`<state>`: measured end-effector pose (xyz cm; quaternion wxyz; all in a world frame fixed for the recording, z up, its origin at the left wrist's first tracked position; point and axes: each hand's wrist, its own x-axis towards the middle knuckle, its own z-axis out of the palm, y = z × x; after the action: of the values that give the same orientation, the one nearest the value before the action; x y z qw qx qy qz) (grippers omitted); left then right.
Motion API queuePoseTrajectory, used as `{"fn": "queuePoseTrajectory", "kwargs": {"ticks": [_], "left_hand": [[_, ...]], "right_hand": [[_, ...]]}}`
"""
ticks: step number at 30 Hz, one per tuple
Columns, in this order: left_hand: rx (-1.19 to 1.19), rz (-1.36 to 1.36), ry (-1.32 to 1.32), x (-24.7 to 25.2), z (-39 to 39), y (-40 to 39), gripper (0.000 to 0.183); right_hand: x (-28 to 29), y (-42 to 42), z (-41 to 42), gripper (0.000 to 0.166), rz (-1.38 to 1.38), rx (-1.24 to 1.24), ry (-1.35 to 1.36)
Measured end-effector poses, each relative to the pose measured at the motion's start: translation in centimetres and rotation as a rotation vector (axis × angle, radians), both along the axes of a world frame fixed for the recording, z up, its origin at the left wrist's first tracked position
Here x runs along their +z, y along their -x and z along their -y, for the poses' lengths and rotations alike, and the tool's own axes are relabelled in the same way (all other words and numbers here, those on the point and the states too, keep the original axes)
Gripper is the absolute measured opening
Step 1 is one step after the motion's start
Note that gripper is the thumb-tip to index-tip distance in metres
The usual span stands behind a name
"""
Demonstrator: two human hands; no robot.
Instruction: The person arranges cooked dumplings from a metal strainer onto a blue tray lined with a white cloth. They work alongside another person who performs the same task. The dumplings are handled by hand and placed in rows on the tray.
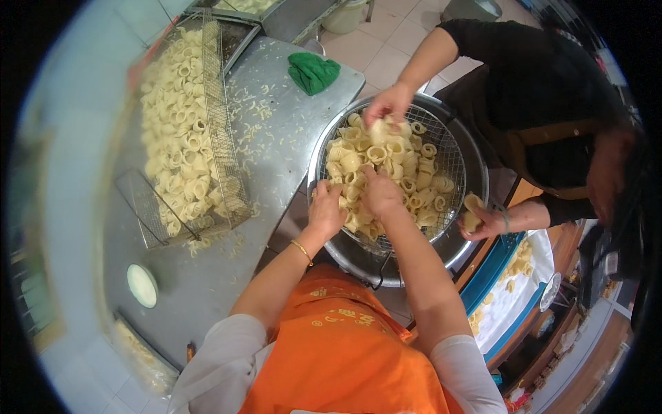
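A round wire basket [455, 171] full of pale ring-shaped dough pieces [376, 154] rests in a large metal basin [478, 178] in front of me. My left hand [329, 209], with a gold bracelet at the wrist, touches rings at the basket's left edge; whether it grips one I cannot tell. Near the middle of the heap my right hand [381, 194] reaches in among the rings, its fingertips partly hidden. Across the basket a co-worker's hand [390, 106] is on rings at the far side. That person's other hand [486, 223] holds rings beside the basin's right rim.
On the metal table [207, 279] at left stand a rectangular wire basket [227, 171] of rings, a green cloth [313, 73] and a white bowl [142, 285], among scattered dough scraps. A blue tray [483, 282] with a white liner and dough pieces lies at right. The co-worker's body stands close, upper right.
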<state>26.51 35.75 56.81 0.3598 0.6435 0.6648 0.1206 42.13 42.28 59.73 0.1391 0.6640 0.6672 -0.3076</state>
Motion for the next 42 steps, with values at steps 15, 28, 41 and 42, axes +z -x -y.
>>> {"fn": "queuePoseTrajectory", "kwargs": {"ticks": [15, 28, 41, 42], "left_hand": [[0.017, 0.046, -0.046, -0.1, 0.3, 0.1, 0.059], [0.047, 0.041, -0.085, -0.3, 0.7, 0.3, 0.058], [0.057, 0.163, -0.199, -1.3, 1.1, 0.7, 0.04], [0.045, 0.168, -0.197, -1.5, 1.3, 0.8, 0.039]], "right_hand": [[-0.3, 0.1, 0.7, 0.035, 0.024, 0.016, -0.099], [0.0, 0.8, 1.1, 0.037, 0.076, 0.042, -0.134], [-0.4, 0.3, 2.5, 0.029, -0.059, -0.086, -0.189], [-0.4, 0.2, 2.6, 0.027, -0.064, -0.087, -0.189]]}}
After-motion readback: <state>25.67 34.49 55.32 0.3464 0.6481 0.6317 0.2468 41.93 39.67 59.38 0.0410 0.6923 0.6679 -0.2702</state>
